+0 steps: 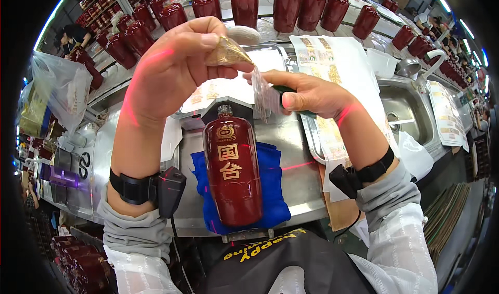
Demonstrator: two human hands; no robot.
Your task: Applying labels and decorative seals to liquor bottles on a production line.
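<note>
Raised above the bench, my left hand [169,62] pinches a gold-patterned film [228,52] between thumb and fingers. A clear strip [261,94] hangs from the film's lower right end, beside my right fingertips. My right hand [319,94] is closed round a dark green-edged tool [285,90], mostly hidden by the fingers; whether it also grips the strip is unclear. Below both hands a dark red glass bottle [234,182] with gold lettering lies tilted on a folded blue cloth [273,182]. Its neck points away from me, against a grey metal holder [236,107].
Printed gold decal sheets [325,60] lie on a metal tray to the right. Beyond are a sink [410,107] and a curved white faucet [435,59]. Several red bottles [244,8] line the far side. A plastic bag [65,88] hangs at left.
</note>
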